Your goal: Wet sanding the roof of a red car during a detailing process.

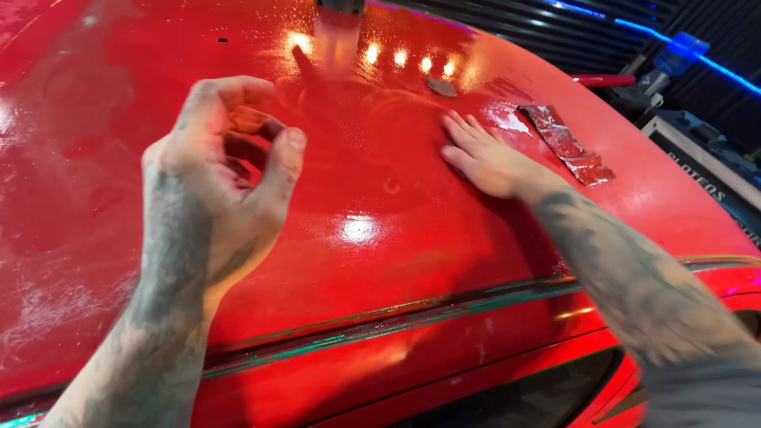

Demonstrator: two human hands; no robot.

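Note:
A glossy wet red car panel (372, 261) fills the view. My left hand (226, 170) is raised above it, fingers curled loosely with the thumb near the fingertips, and it holds nothing that I can see. My right hand (479, 154) lies flat on the panel, palm down, fingers stretched toward the far left. A wet crumpled strip of sanding paper (567, 145) lies on the panel just right of that hand, not touching it. A small dark scrap (441, 87) sits farther back on the panel.
A dark trim seam (412, 313) runs across the panel near me. Beyond the panel's right edge are dark slatted walls with a blue light strip (682, 51), a red tube (606, 80) and a dark box (705, 170).

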